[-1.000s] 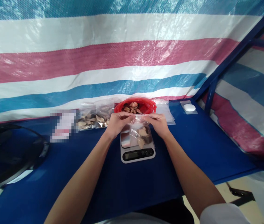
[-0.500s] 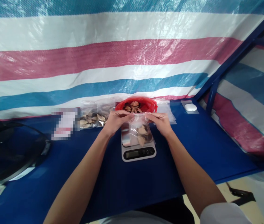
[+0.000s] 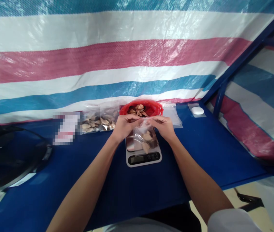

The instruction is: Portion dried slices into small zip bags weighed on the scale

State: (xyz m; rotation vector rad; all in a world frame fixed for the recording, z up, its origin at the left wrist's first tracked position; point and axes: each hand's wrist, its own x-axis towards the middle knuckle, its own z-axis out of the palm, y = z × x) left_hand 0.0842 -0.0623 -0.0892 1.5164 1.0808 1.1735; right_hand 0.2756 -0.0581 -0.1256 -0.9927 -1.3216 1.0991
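Between my two hands hangs a clear zip bag [image 3: 139, 135] holding several brownish dried slices [image 3: 148, 140]. My left hand [image 3: 125, 126] pinches the bag's top edge from the left. Close beside it, my right hand [image 3: 162, 126] pinches the same edge from the right. Below the bag is a white digital scale [image 3: 144, 163] with a shiny weighing plate, partly covered by the bag. Just beyond my fingers lies an open red plastic bag [image 3: 155, 108] with more dried slices inside.
Filled clear bags [image 3: 92, 122] of slices lie left of the red bag. Flat clear bags [image 3: 174, 116] lie to its right. A white oval object [image 3: 197, 111] rests farther right. A large black round object [image 3: 13, 154] occupies the left. Striped sheeting [image 3: 117, 54] rises behind the blue table [image 3: 132, 193].
My hands have moved closer together along the top edge of the zip bag. The bag has shifted slightly left and down over the scale.
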